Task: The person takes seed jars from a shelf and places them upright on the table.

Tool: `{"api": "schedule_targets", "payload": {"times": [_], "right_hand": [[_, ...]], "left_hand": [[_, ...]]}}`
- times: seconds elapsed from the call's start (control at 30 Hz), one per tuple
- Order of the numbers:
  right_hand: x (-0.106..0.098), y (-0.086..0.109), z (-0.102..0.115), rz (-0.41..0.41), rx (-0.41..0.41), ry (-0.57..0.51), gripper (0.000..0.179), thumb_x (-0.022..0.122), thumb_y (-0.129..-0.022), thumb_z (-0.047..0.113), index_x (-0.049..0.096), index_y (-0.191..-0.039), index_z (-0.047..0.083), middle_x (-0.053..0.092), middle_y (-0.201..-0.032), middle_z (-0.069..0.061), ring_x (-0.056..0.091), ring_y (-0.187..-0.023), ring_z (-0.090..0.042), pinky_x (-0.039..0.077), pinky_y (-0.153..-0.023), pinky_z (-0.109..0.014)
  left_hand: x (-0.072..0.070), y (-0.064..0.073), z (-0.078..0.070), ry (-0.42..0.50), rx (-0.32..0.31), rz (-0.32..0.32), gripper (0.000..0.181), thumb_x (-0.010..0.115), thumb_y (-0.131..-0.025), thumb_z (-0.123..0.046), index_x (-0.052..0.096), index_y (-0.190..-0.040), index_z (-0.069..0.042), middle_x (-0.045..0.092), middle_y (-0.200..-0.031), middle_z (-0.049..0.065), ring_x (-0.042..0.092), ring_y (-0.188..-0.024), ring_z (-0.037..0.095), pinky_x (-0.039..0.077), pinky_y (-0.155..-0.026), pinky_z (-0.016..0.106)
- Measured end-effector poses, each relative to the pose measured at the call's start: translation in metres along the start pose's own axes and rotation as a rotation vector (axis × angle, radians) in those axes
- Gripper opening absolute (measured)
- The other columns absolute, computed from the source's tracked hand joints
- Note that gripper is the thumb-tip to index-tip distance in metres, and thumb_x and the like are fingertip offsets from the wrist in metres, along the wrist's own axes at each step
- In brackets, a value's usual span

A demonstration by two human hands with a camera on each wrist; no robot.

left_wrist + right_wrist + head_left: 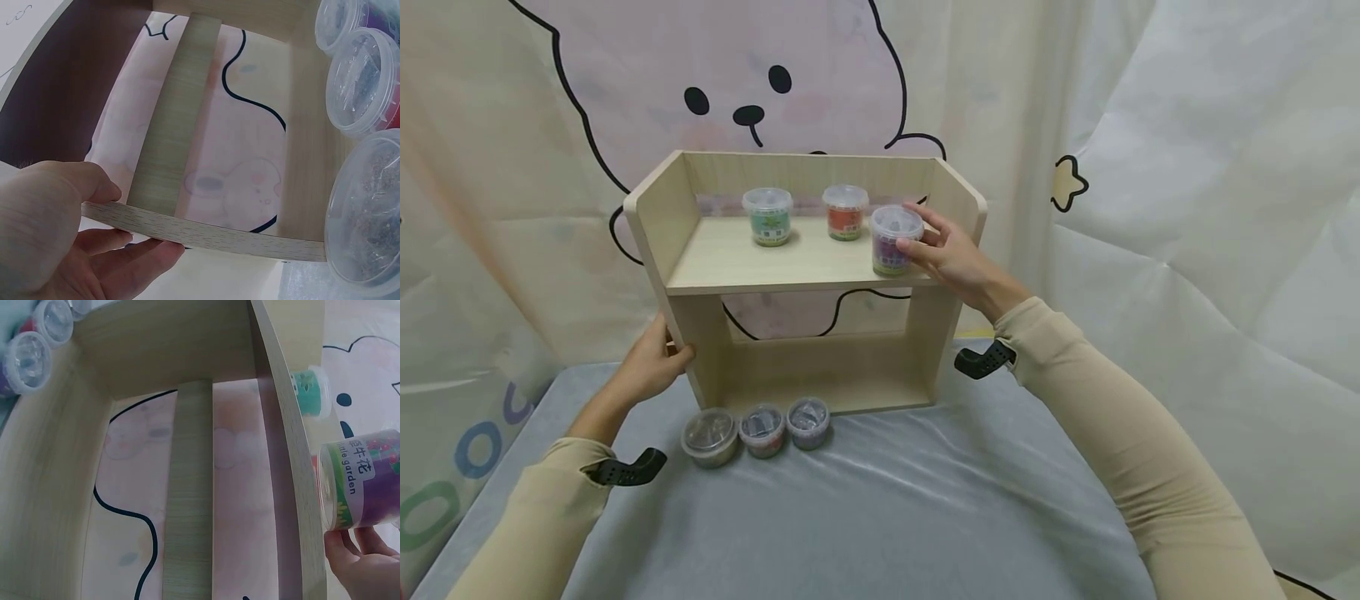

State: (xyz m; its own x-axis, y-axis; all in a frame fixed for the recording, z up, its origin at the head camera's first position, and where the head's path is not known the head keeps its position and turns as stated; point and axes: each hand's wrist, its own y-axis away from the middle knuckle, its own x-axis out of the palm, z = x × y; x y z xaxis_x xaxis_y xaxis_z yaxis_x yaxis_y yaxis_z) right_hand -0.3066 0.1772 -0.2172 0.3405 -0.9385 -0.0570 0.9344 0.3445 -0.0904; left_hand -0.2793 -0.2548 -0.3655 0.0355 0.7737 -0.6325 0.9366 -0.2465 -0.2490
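Note:
A pale wooden two-tier shelf (pixel 805 271) stands on the table. My left hand (pixel 653 362) grips its left side panel, thumb on one face and fingers on the other, as the left wrist view shows. My right hand (pixel 958 262) holds a clear-lidded plastic tub with a purple label (pixel 892 250) at the right end of the upper shelf. The label bears the words "little garden" in the right wrist view. Whether the tub's base touches the board I cannot tell. Left of it on the upper shelf stand a tub with an orange-red label (pixel 846 218) and one with a green label (pixel 769 223).
Three lidded tubs stand in a row on the table before the shelf's lower left: a left one (pixel 710 439), a middle one (pixel 762 433) and a right one (pixel 808 425). A grey-blue cloth (pixel 865 517) covers the table. Behind hangs a printed curtain (pixel 1000 100).

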Motion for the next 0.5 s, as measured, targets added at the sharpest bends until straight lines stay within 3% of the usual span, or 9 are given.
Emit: {"api": "schedule_targets", "payload": {"times": [0.2, 0.5], "right_hand": [[0.001, 0.008, -0.004, 0.04, -0.022, 0.078, 0.069, 0.058, -0.102, 0.01, 0.027, -0.161, 0.026, 0.032, -0.164, -0.007, 0.037, -0.148, -0.02, 0.029, -0.126, -0.042], [0.003, 0.02, -0.008, 0.088, -0.05, 0.041, 0.064, 0.053, -0.103, 0.006, 0.03, -0.159, 0.026, 0.035, -0.159, -0.009, 0.042, -0.139, -0.019, 0.028, -0.126, -0.045]], "left_hand": [[0.0, 0.003, 0.001, -0.007, -0.007, -0.007, 0.072, 0.048, -0.099, -0.001, 0.009, -0.159, -0.006, 0.033, -0.149, 0.041, 0.051, -0.121, 0.066, 0.06, -0.079, 0.06], [0.001, 0.003, -0.002, -0.015, -0.009, -0.013, 0.071, 0.047, -0.099, -0.003, 0.01, -0.159, -0.006, 0.035, -0.149, 0.04, 0.052, -0.121, 0.064, 0.06, -0.079, 0.059]]}}
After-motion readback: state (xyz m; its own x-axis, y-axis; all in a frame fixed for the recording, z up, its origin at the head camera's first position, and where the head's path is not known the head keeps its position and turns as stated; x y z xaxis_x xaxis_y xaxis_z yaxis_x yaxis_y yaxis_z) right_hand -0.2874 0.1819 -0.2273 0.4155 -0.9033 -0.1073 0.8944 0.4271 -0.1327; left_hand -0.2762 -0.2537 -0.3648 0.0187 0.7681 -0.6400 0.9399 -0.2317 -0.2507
